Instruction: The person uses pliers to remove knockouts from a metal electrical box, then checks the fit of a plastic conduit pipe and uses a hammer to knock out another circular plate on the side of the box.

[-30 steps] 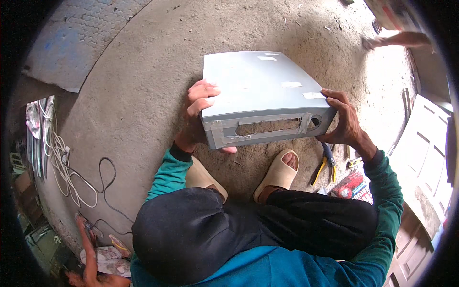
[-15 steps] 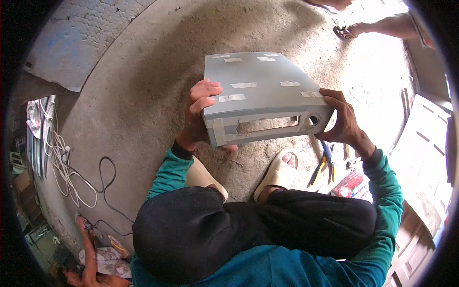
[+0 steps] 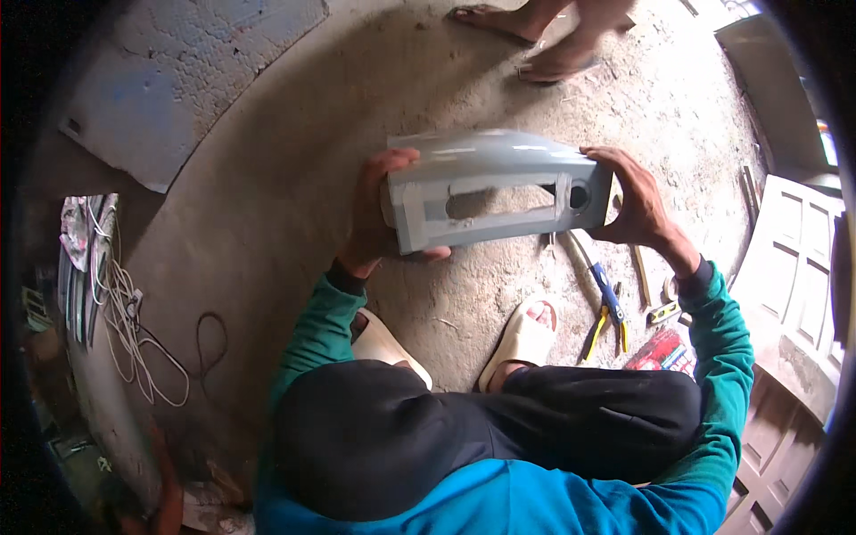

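Between my two hands, in the head view, I hold a grey metal casing (image 3: 499, 192) up off the concrete floor (image 3: 267, 223), out in front of my knees. Its long axis runs left to right across the view, with one end in each hand. My left hand (image 3: 379, 209) is wrapped round the left end: thumb on the upper corner, fingers curled under the lower edge, closed firmly on the metal. My right hand (image 3: 635, 203) clasps the right end, fingers spread over the top corner and palm against the side, also closed on the casing. Both hands lie equally near, each at its own end. The face turned toward me carries a long rectangular slot (image 3: 499, 198) and, toward the right end, a round hole (image 3: 578, 196); the top surface tilts away from me.

Below the casing my two sandalled feet (image 3: 526, 334) rest on the floor. Blue-handled pliers (image 3: 608, 308) and other small tools lie on the floor just right of my right foot, beneath my right wrist. Another person's feet (image 3: 535, 31) stand well beyond the casing. White cable (image 3: 125, 312) lies coiled far to the left.
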`<state>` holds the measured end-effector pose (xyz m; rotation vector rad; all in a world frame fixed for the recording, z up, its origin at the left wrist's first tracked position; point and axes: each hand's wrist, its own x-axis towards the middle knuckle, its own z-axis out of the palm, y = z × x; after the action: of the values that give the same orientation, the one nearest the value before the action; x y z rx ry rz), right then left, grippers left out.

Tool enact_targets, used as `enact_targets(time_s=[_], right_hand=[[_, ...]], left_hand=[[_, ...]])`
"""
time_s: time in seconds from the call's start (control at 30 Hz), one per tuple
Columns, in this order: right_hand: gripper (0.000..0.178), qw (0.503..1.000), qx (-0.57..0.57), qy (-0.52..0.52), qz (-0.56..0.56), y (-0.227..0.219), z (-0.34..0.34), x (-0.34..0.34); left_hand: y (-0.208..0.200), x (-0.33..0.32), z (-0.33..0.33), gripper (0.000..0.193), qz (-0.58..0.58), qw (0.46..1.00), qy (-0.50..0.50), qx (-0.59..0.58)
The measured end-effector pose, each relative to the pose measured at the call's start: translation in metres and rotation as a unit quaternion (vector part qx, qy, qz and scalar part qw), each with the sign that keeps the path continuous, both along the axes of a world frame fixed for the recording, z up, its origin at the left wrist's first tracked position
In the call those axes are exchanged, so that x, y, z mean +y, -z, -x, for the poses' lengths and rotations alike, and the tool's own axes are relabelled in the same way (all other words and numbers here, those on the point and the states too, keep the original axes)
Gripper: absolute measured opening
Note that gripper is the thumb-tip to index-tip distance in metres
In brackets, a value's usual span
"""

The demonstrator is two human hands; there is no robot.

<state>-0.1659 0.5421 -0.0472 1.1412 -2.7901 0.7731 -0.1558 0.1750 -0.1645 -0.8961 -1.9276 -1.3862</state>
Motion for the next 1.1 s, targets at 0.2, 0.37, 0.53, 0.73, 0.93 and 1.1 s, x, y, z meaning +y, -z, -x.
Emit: enact_targets(time_s=[0.2, 0.37, 0.53, 0.73, 0.93, 1.1], right_hand=[[0.086, 0.968, -0.223, 0.094, 0.07, -0.041, 0.008, 0.017], [0.09, 0.921, -0.318, 0.123, 0.189, -0.034, 0.0, 0.034], [0.086, 0.873, -0.379, 0.202, 0.231, -0.016, -0.027, 0.047], [0.051, 0.681, -0.475, 0.314, 0.46, 0.014, -0.095, 0.077], [0.056, 0.525, -0.456, 0.252, 0.673, 0.12, -0.168, 0.143], [0.07, 0.439, -0.405, 0.28, 0.752, 0.151, -0.18, 0.076]], left_hand=[[-0.101, 0.007, 0.026, 0.088, -0.034, 0.976, 0.064, -0.205], [-0.13, 0.02, 0.027, 0.076, -0.031, 0.931, 0.125, -0.34], [-0.103, 0.024, 0.03, 0.095, 0.001, 0.901, 0.144, -0.409], [-0.023, -0.039, 0.006, 0.112, -0.111, 0.833, 0.193, -0.507], [0.035, -0.035, -0.098, 0.115, -0.242, 0.722, 0.157, -0.629], [-0.033, 0.031, -0.074, 0.123, -0.147, 0.768, 0.204, -0.589]])
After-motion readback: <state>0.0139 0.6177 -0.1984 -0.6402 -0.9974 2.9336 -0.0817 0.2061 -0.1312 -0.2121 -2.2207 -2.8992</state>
